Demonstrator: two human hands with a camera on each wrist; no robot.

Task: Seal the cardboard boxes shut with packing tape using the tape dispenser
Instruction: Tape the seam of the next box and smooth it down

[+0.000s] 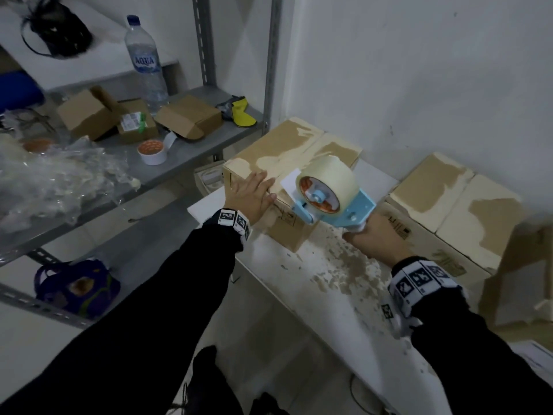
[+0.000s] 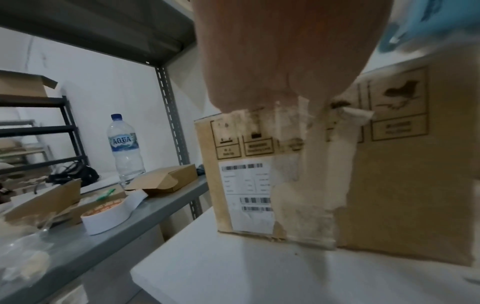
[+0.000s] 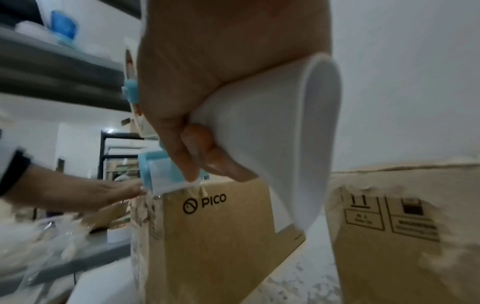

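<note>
While left hand (image 1: 253,194) presses flat on box (image 1: 287,151), right hand (image 1: 375,236) grips tape dispenser (image 1: 329,194)

I am seeing the near cardboard box (image 1: 263,163) sitting on the white table (image 1: 299,280), its top patched with torn tape residue. The blue tape dispenser (image 1: 332,199), carrying a pale roll, is tilting over that box's front edge. A second cardboard box (image 1: 449,205) is standing just right of the near box.
</note>
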